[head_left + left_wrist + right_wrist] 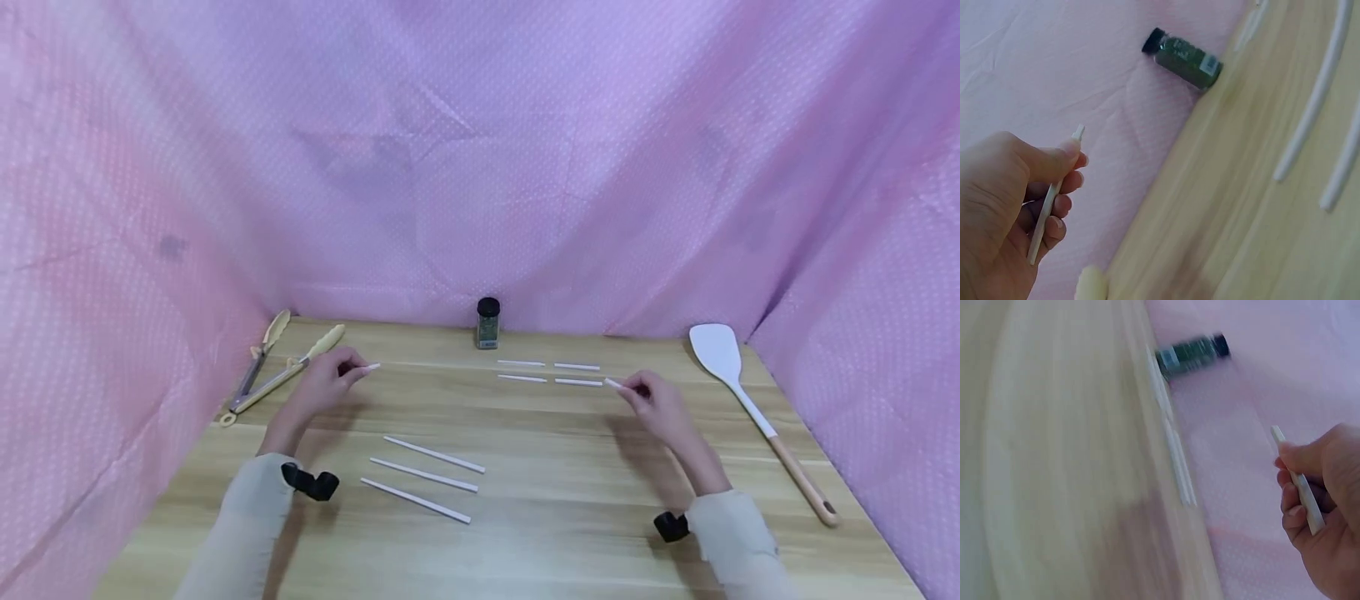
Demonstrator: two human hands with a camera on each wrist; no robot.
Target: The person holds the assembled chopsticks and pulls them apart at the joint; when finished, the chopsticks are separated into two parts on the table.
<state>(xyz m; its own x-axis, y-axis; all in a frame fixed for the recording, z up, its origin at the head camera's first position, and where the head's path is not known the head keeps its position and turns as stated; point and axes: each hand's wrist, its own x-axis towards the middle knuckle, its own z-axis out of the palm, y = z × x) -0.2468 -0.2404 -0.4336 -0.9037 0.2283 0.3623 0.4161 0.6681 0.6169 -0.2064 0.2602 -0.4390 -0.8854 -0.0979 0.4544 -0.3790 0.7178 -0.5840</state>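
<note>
My left hand [330,379] is raised over the back left of the table, beside the tongs. Between thumb and fingers it pinches a short white chopstick piece [1047,215], whose upper end looks uneven. Over the back right, my right hand [656,406] pinches a similar short chopstick piece [1305,500]. Just left of that hand, several short chopstick pieces [577,382] lie in two rows. Three long white chopsticks [423,475] lie slanted and roughly parallel nearer the front, between the two forearms.
A spice jar [488,325] with a black lid stands upright by the back edge. Spread tongs [277,383] lie at the left, and a white spatula [738,392] with a wooden handle at the right. Pink sheeting [480,167] surrounds the wooden table [555,533] on three sides.
</note>
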